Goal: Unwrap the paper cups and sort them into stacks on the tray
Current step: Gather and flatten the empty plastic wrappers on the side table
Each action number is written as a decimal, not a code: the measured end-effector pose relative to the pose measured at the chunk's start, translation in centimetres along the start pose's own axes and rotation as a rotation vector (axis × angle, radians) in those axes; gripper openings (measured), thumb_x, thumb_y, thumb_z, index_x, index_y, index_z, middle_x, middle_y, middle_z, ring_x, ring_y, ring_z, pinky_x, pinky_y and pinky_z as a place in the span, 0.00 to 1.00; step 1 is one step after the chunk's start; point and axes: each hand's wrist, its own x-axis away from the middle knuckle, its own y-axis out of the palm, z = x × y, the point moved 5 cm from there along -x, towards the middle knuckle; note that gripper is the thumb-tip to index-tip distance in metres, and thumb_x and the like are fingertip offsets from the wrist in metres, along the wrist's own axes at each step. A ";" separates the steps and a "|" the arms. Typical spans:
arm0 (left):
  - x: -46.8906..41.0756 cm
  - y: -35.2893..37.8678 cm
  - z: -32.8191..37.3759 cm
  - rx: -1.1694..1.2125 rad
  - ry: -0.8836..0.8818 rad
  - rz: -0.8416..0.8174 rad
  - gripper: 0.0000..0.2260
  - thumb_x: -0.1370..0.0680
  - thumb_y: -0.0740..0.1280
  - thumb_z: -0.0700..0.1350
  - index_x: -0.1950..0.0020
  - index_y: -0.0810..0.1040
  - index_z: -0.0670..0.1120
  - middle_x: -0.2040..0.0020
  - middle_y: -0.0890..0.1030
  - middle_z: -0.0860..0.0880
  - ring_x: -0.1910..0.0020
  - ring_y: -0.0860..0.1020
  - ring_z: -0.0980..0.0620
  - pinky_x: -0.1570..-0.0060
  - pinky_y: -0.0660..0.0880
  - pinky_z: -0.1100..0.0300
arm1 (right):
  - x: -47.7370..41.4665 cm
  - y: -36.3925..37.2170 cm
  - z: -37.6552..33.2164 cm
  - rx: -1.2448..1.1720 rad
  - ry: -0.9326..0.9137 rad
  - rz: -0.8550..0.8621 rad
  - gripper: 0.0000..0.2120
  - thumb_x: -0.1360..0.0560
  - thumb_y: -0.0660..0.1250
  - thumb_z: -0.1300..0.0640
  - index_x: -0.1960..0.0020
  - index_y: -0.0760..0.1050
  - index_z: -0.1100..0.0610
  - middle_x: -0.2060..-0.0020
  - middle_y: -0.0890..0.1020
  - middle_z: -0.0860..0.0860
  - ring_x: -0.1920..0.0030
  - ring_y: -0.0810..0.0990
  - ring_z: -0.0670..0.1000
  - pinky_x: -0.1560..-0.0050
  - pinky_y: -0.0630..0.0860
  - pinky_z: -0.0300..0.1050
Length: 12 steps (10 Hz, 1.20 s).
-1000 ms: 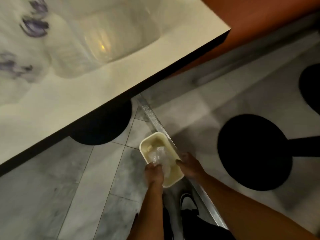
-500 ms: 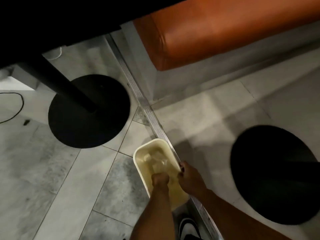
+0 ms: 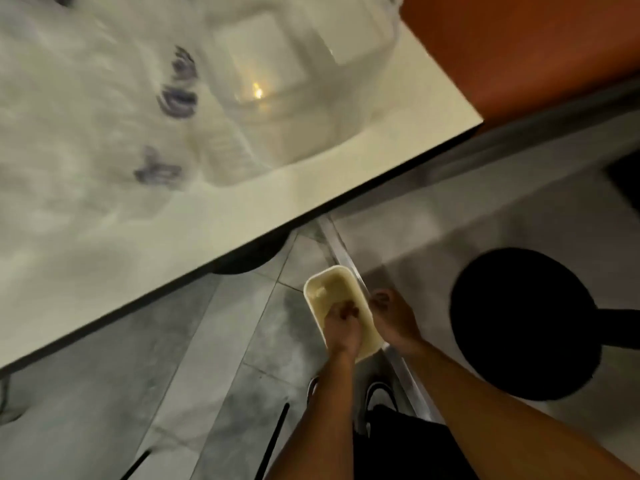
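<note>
Left hand (image 3: 341,327): fingers (image 3: 347,308) curled down inside a cream bin (image 3: 325,271). Whether they hold anything, cannot tell; too dim and blurred. Something pale lies at the bin's far end, unidentifiable.

Right hand (image 3: 393,318): just beside the bin's right rim, its fingers curled inward. Touching the rim or gripping it, cannot tell.

Both forearms reach down to the bin from the lower edge of the view. A shoe (image 3: 379,393) shows on the near side of the bin, between the forearms.

The bin stands on a grey tiled floor (image 3: 242,323), with a metal strip (image 3: 341,244) running along its right side.

Above and left of the bin: a pale table (image 3: 242,209), dark-edged. On it, well apart from the bin, are the paper cups (image 3: 221,143), heavily blurred, with purple print close by.

Right of the bin: a black round base (image 3: 519,323). Up and to the right, beyond the table: an orange seat (image 3: 519,46).
</note>
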 end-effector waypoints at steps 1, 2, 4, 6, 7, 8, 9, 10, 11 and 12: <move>7.6 -3.4 4.7 -0.073 0.189 0.076 0.13 0.18 0.64 0.36 0.36 0.80 0.45 0.43 0.84 0.50 0.49 0.80 0.58 0.56 0.72 0.78 | 5.0 -2.8 -3.4 -0.078 -0.037 -0.013 0.11 0.21 0.64 0.60 0.41 0.80 0.55 0.44 0.83 0.53 0.43 0.82 0.57 0.47 0.73 0.44; 14.5 -6.3 8.9 -0.078 0.269 0.082 0.16 0.19 0.62 0.33 0.35 0.80 0.45 0.43 0.83 0.50 0.48 0.79 0.56 0.46 0.74 0.66 | 10.7 -5.8 -7.0 -0.211 -0.104 -0.032 0.10 0.21 0.65 0.64 0.45 0.80 0.53 0.46 0.85 0.55 0.44 0.83 0.57 0.43 0.78 0.48; 25.9 -11.8 15.4 -0.010 0.361 0.126 0.11 0.17 0.63 0.37 0.38 0.81 0.46 0.45 0.83 0.52 0.47 0.80 0.55 0.42 0.76 0.60 | 20.6 -11.5 -13.6 -0.277 -0.213 -0.064 0.10 0.19 0.67 0.60 0.49 0.80 0.45 0.48 0.85 0.50 0.46 0.83 0.52 0.38 0.79 0.54; 33.8 -17.7 20.2 0.077 0.442 0.182 0.11 0.17 0.64 0.36 0.42 0.80 0.49 0.48 0.85 0.51 0.50 0.81 0.61 0.45 0.76 0.68 | 27.8 -16.9 -21.3 -0.294 -0.365 -0.130 0.05 0.18 0.66 0.54 0.45 0.79 0.45 0.47 0.84 0.46 0.46 0.83 0.48 0.42 0.77 0.46; 36.1 -21.2 21.7 0.204 0.455 0.233 0.09 0.16 0.64 0.37 0.43 0.81 0.48 0.49 0.85 0.51 0.49 0.83 0.58 0.42 0.78 0.62 | 30.6 -18.4 -25.8 -0.349 -0.439 -0.145 0.05 0.19 0.68 0.57 0.47 0.79 0.48 0.50 0.85 0.49 0.47 0.84 0.49 0.42 0.77 0.44; 36.6 -24.7 22.9 0.307 0.460 0.298 0.10 0.17 0.64 0.36 0.44 0.81 0.48 0.50 0.85 0.50 0.48 0.83 0.52 0.40 0.80 0.54 | 31.9 -18.2 -29.7 -0.351 -0.462 -0.203 0.04 0.19 0.69 0.56 0.46 0.79 0.48 0.51 0.86 0.51 0.48 0.84 0.51 0.46 0.78 0.43; 35.7 -27.9 23.8 0.313 0.455 0.348 0.09 0.17 0.64 0.38 0.43 0.82 0.49 0.50 0.85 0.51 0.47 0.84 0.51 0.40 0.80 0.50 | 31.6 -16.4 -32.7 -0.312 -0.399 -0.235 0.09 0.20 0.69 0.54 0.40 0.79 0.52 0.48 0.84 0.52 0.45 0.83 0.56 0.38 0.79 0.53; 33.5 -30.7 25.0 0.276 0.436 0.330 0.09 0.18 0.65 0.40 0.45 0.81 0.53 0.48 0.85 0.51 0.47 0.83 0.51 0.41 0.81 0.48 | 30.3 -13.7 -35.0 -0.200 -0.337 -0.237 0.17 0.20 0.69 0.51 0.33 0.76 0.55 0.45 0.83 0.52 0.43 0.83 0.55 0.35 0.77 0.56; 30.0 -32.8 26.8 0.192 0.391 0.261 0.07 0.19 0.67 0.45 0.45 0.80 0.56 0.44 0.84 0.51 0.46 0.83 0.49 0.41 0.80 0.44 | 28.6 -10.9 -36.9 -0.137 -0.276 -0.230 0.23 0.20 0.69 0.50 0.29 0.72 0.56 0.41 0.82 0.55 0.42 0.82 0.57 0.38 0.77 0.53; 26.1 -34.0 29.3 0.136 0.352 0.201 0.10 0.20 0.70 0.51 0.41 0.76 0.56 0.42 0.82 0.52 0.45 0.83 0.46 0.40 0.79 0.43 | 27.1 -8.5 -38.6 -0.091 -0.247 -0.223 0.26 0.20 0.70 0.52 0.25 0.68 0.56 0.32 0.77 0.58 0.35 0.79 0.58 0.35 0.73 0.49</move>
